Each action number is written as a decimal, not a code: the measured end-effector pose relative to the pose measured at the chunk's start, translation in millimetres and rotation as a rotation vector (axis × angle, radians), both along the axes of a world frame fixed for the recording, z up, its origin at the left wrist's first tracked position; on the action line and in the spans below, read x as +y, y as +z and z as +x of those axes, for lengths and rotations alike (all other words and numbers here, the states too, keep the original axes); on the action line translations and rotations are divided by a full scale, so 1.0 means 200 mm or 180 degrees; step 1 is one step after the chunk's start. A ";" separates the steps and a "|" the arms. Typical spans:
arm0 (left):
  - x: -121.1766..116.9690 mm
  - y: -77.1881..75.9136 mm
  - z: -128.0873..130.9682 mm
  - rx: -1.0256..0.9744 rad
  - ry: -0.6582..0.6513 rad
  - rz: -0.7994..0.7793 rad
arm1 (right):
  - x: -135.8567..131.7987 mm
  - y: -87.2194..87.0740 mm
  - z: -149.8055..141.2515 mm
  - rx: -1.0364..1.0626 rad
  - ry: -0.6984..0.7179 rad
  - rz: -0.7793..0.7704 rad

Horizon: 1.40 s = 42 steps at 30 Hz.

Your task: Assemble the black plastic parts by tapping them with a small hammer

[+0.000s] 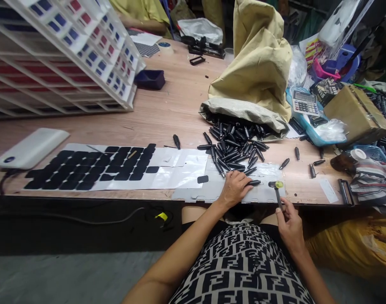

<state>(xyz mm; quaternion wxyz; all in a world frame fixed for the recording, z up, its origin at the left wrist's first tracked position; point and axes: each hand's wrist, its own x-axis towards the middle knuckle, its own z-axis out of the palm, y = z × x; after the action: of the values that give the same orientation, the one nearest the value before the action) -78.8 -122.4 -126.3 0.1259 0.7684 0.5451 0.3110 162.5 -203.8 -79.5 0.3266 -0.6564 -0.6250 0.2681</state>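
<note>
At the table's front edge, my left hand [235,188] is closed on a small black tapered cylindrical part [254,183], which lies on its side and sticks out to the right of the fingers. A translucent plastic sheet [189,192] lies beneath it. Just to the right, my right hand [289,223] grips the dark handle of a small hammer [277,192]. Its head, with a yellow-green end, is over the sheet, apart from the black part. Behind my left hand spreads a pile of similar black parts [237,143], spilling from the mouth of a beige sack [253,63].
On the left lies a white sheet with black rounded patches [85,169], beside a white device [31,147]. A white rack [117,71] stands behind. To the right are loose black parts, a calculator [305,102], a cardboard box [357,114] and a brown bottle [345,160]. Another person's sleeve [148,12] shows at the back.
</note>
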 end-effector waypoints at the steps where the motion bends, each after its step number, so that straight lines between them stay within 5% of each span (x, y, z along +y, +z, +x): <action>1: 0.00 -0.01 0.00 -0.0020 0.0003 -0.0019 | -0.01 -0.01 -0.02 -0.0022 0.0082 0.0022; 11: 0.04 -0.06 -0.03 -0.0335 -0.0003 -0.0338 | 0.04 0.00 -0.17 -0.0312 0.0820 0.0679; 19: 0.05 -0.08 -0.03 -0.0441 -0.0033 -0.0278 | 0.05 -0.08 -0.18 -0.0838 0.1136 0.0867; 30: 0.05 -0.09 -0.03 -0.0377 -0.0022 -0.0110 | 0.06 -0.10 -0.14 -0.0669 0.0892 0.0920; 36: 0.04 -0.06 -0.03 -0.0516 0.0033 0.0409 | 0.21 -0.10 -0.01 -0.0909 0.0088 0.0945; 39: -0.04 -0.04 -0.03 -0.0906 -0.0126 0.0860 | 0.32 -0.11 0.07 -0.1511 -0.0074 0.0905; 42: -0.23 -0.06 -0.05 -0.1082 -0.0777 0.0967 | 0.39 -0.13 0.10 -0.2060 -0.0142 0.0846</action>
<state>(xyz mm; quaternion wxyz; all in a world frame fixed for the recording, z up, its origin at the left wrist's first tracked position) -88.9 -168.1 -139.2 0.1354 0.7752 0.3664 0.4964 183.2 -125.6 -105.9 0.1999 -0.6726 -0.7111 -0.0448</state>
